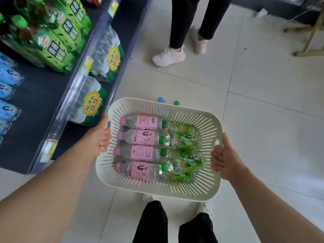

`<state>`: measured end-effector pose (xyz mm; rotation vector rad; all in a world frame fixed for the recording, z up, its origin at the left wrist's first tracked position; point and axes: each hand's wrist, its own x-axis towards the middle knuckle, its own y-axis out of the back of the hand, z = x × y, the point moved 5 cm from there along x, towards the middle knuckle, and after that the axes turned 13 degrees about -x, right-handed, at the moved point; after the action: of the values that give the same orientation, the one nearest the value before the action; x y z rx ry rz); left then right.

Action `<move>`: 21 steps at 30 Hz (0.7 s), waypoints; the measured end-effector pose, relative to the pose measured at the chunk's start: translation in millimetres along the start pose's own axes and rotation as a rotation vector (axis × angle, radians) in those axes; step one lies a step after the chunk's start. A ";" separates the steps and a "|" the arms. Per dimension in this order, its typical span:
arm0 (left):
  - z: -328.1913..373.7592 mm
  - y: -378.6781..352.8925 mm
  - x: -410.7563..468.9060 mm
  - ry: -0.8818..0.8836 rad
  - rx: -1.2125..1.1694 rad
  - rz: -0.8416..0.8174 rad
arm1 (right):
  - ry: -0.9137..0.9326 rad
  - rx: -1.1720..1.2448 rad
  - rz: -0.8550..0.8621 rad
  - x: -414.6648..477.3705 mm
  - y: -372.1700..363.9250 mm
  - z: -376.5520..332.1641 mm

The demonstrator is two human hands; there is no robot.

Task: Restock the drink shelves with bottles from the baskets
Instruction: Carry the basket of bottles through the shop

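Both hands, left [100,137] and right [222,157], are closing a grip on the basket [154,187] rims, carrying bottles [140,153] between them beside the shelf [57,109]; next, I judge, comes setting it down.

Both bare arms reach forward and down. The left hand [100,137] is clamped on the left rim of the basket [157,190], thumb on top, fingers curled under. The right hand [223,157] grips the right rim likewise, thumb pointing up along the edge.
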<state>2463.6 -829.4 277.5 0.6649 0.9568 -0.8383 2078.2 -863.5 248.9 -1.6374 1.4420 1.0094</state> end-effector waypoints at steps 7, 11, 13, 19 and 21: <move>-1.5 -5.7 45.6 -0.001 0.076 -0.037 | -0.009 0.080 0.029 31.6 -8.8 31.2; -3.6 -2.8 56.8 0.016 0.097 -0.042 | -0.018 0.108 0.037 38.0 -14.7 47.5; -7.1 -0.4 62.1 0.020 0.100 -0.042 | -0.017 0.113 0.042 41.5 -17.3 53.2; -23.3 8.9 78.2 0.019 0.088 -0.045 | -0.028 0.130 0.036 53.6 -24.7 65.1; -25.5 11.7 82.9 0.032 0.079 -0.075 | -0.019 0.141 0.027 56.0 -25.7 66.3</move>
<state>2489.2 -828.9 193.8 0.7159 0.9866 -0.9386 2101.3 -825.2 170.3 -1.5075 1.4917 0.9144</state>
